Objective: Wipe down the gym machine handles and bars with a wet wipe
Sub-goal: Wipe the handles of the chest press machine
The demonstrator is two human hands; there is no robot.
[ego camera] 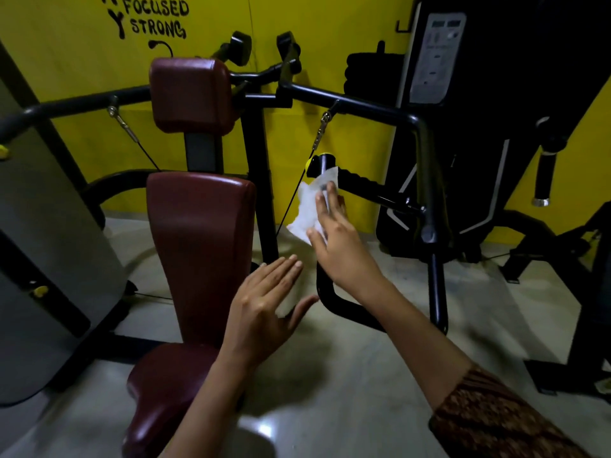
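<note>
Right of the maroon backrest (201, 246), the right hand (334, 236) presses a wipe (309, 206) to the ribbed handle (358, 181) — the left hand (264, 309) hovers flat, nearer the backrest.

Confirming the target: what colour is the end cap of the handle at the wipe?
Yellow end cap, best seen in the head view.

handle (358, 182): black, ribbed, roughly level | wet wipe (309, 209): white, crumpled, against its left end
</note>
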